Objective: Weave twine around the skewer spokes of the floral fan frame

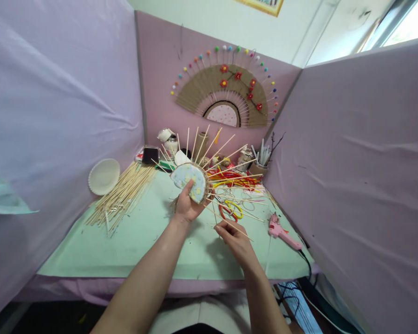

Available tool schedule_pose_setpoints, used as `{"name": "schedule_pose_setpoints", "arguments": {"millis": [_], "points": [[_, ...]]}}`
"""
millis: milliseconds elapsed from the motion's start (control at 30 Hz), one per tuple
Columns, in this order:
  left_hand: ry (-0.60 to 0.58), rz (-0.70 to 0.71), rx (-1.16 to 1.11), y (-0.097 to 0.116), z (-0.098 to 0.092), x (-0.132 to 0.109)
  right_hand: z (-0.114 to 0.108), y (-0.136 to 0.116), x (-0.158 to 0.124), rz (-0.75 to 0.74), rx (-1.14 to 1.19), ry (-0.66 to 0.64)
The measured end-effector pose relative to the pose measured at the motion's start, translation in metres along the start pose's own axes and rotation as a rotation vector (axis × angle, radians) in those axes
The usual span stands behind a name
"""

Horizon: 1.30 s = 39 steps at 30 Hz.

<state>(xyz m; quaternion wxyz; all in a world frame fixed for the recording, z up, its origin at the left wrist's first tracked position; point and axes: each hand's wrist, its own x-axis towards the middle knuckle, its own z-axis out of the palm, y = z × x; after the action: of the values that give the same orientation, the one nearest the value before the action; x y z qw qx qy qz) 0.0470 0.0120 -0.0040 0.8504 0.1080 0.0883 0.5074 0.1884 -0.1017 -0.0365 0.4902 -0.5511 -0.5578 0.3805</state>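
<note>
My left hand (pixel 191 206) grips a half-round base (pixel 186 178) covered in pale blue floral fabric, thumb on its face and fingers behind. Thin wooden sticks (pixel 218 153) fan out from its curved edge, which has brown twine along it. Below the lowest sticks, my right hand (pixel 234 239) is closed in a pinch on a thin strand (pixel 215 213) that runs up to the base's edge; it looks like twine. One stick passes just over the right fingers. Scissors (pixel 231 211) with red and yellow handles lie beyond that hand.
Loose sticks (pixel 125 195) lie in a pile at left, by a white bowl (pixel 104 176). A pink glue gun (pixel 282 232) with a cord rests at right. Red and yellow cords (pixel 233 178) and a pot of glue sticks (pixel 259 169) stand behind. A finished fan (pixel 209 83) hangs on the back panel.
</note>
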Motion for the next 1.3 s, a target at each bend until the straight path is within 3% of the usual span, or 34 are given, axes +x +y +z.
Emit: {"name": "schedule_pose_setpoints", "arguments": {"millis": [200, 567, 733, 867, 1033, 1300], "points": [[0.059, 0.041, 0.009, 0.000, 0.000, 0.003, -0.003, -0.001, -0.004, 0.033, 0.031, 0.020], [0.047, 0.076, 0.041, -0.001, 0.000, 0.003, -0.016, 0.000, -0.004, 0.036, 0.074, 0.053], [0.075, 0.107, 0.078, -0.002, 0.001, 0.003, -0.039, 0.002, -0.003, 0.081, 0.156, 0.132], [0.102, 0.113, 0.111, -0.003, 0.004, 0.002, -0.065, -0.002, -0.003, 0.097, 0.397, 0.247], [0.106, 0.114, 0.161, -0.008, 0.002, 0.003, -0.082, -0.018, -0.003, 0.049, 0.571, 0.291], [0.110, 0.110, 0.216, -0.011, 0.002, 0.004, -0.084, -0.034, -0.004, -0.133, 0.477, 0.440]]}}
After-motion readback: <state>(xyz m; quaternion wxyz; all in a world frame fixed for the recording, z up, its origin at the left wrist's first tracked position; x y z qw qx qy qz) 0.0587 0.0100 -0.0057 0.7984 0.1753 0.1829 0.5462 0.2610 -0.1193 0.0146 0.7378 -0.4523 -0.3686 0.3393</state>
